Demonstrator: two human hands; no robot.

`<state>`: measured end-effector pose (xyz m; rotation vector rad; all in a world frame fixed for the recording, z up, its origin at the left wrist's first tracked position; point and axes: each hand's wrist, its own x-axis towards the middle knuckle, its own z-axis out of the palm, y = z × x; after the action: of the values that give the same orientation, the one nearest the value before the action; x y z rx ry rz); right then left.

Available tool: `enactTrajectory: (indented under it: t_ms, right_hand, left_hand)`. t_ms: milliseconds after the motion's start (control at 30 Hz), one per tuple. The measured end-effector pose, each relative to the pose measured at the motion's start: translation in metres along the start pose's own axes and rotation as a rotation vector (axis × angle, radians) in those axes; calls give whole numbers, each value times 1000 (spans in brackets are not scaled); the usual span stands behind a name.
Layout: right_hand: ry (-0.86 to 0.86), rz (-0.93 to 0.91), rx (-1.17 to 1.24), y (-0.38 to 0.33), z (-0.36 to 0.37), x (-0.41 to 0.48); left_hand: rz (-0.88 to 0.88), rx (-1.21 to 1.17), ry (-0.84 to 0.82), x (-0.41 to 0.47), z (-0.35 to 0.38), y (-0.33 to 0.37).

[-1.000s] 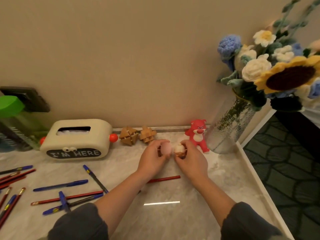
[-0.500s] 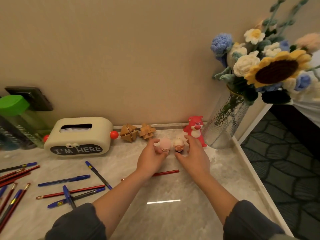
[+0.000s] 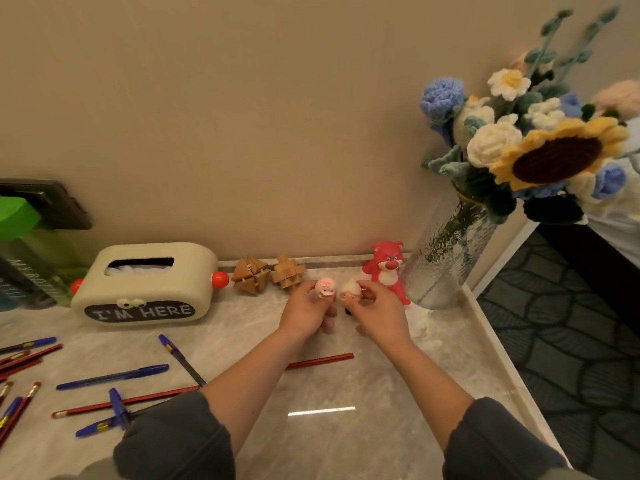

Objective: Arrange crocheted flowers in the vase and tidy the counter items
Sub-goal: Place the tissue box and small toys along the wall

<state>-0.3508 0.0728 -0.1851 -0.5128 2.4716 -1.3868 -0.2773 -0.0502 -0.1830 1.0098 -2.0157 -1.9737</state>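
Note:
A clear textured glass vase (image 3: pixel 446 258) stands at the counter's back right corner, full of crocheted flowers (image 3: pixel 540 150), among them a big sunflower, white roses and blue blooms. My left hand (image 3: pixel 304 315) pinches a small pink figurine (image 3: pixel 325 287) between thumb and fingers. Beside it my right hand (image 3: pixel 379 315) pinches a small white-topped figurine (image 3: pixel 350 292). Both figurines are near the back wall, just left of a red bear toy (image 3: pixel 388 270).
Two wooden puzzle blocks (image 3: pixel 268 275) and a cream tissue box (image 3: pixel 145 282) reading "I'M HERE" line the wall. Several blue pens and red pencils (image 3: pixel 114 375) lie scattered at the left. A green-lidded bottle (image 3: pixel 20 244) stands far left. The counter edge (image 3: pixel 512 368) drops off at the right.
Both hands have drawn slightly back from the wall with the two small figurines pinched in them. My view has shifted a little, so the vase sits further left.

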Motion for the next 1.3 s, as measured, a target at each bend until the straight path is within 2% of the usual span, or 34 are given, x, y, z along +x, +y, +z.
enactTrajectory:
  t_ms: [233,633,867,1100,1300]
  right_hand:
    - [22,-30,-9,-4,7,15]
    - [96,-48,-81,-11,22,35]
    - [112,-31,2,-14,30,44]
    - [97,-51,8,-13,32,47]
    - [62,2,15,-16,31,47]
  left_hand:
    - [51,-57,35,14,8,5]
    - [20,-139,161,35,21,3]
    - [31,-117,157,36,23,6]
    - [43,-85,141,36,23,9]
    - [82,-28,138,32,23,8]
